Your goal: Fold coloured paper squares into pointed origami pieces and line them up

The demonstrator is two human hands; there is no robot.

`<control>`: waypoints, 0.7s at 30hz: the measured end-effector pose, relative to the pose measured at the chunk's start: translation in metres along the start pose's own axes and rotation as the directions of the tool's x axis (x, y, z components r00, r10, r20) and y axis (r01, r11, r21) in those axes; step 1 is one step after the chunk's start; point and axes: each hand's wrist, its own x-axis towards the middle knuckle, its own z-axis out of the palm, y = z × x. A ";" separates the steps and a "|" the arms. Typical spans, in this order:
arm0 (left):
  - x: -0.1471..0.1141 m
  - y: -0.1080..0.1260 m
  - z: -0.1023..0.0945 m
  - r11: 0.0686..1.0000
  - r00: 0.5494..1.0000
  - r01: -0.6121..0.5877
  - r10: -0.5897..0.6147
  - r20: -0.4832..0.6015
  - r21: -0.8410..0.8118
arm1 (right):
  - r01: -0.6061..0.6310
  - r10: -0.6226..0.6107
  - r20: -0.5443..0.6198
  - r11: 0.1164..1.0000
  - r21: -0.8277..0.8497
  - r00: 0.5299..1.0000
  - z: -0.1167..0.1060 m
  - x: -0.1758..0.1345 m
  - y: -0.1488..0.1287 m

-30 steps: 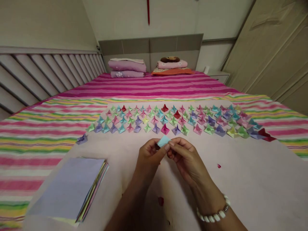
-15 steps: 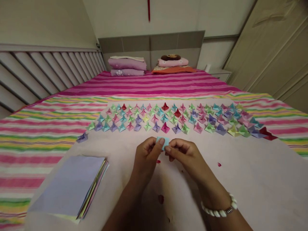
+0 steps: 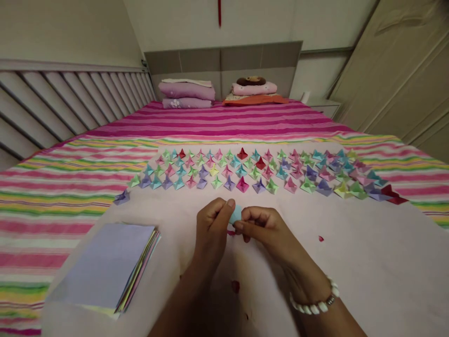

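A small folded piece of light blue paper (image 3: 235, 215) is held up between my two hands, above the pale board. My left hand (image 3: 213, 227) grips its left side, thumb pointing up. At the paper's lower right edge, my right hand (image 3: 262, 225) pinches with thumb and fingers; a white beaded bracelet circles that wrist. Beyond the hands stand several rows of small folded paper boats (image 3: 242, 184) in pink, green, blue, purple, yellow and red. To the left lies a stack of coloured paper (image 3: 108, 262) with a lilac sheet on top.
The pale board (image 3: 351, 281) rests on a striped bedspread (image 3: 31, 224). Small red scraps (image 3: 235, 286) lie on it. Folded bedding (image 3: 187, 91) and pillows sit by the headboard (image 3: 259, 56). A slatted rail (image 3: 80, 100) runs along the left, a wardrobe (image 3: 407, 70) along the right.
The light blue paper has been turned in my fingers and now shows a tilted face. My left thumb has shifted up and left, and my right hand has moved slightly left.
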 end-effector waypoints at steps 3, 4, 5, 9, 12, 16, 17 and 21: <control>0.002 -0.008 0.000 0.999 0.999 0.036 -0.037 -0.009 -0.017 | 0.029 -0.029 -0.041 1.000 -0.013 0.999 -0.001 0.001 0.001; 0.004 -0.010 0.000 0.999 0.999 0.048 -0.048 0.005 -0.017 | 0.037 -0.038 -0.072 0.999 -0.014 0.997 -0.002 0.001 0.001; 0.005 -0.011 0.000 0.998 0.998 0.055 -0.054 0.026 -0.015 | 0.046 -0.047 -0.106 0.999 -0.013 0.993 -0.002 0.002 0.001; 0.011 -0.013 -0.003 0.991 0.996 0.062 -0.052 0.078 -0.121 | 0.087 -0.087 -0.232 0.996 -0.008 0.969 -0.005 0.004 0.004; 0.012 -0.012 -0.005 0.968 0.997 0.038 -0.019 0.078 -0.247 | 0.110 -0.107 -0.263 0.994 -0.006 0.959 -0.005 0.004 0.006; 0.011 -0.010 -0.007 0.971 0.996 0.020 0.002 0.090 -0.240 | 0.102 -0.097 -0.206 0.995 0.011 0.974 -0.007 0.005 0.005; 0.011 -0.010 -0.008 0.972 0.995 0.025 -0.003 0.095 -0.235 | 0.104 -0.099 -0.200 0.994 0.017 0.975 -0.007 0.005 0.005; 0.011 -0.008 -0.010 0.974 0.993 0.041 -0.016 0.114 -0.221 | 0.207 -0.186 -0.276 0.977 0.051 0.943 -0.013 0.005 0.004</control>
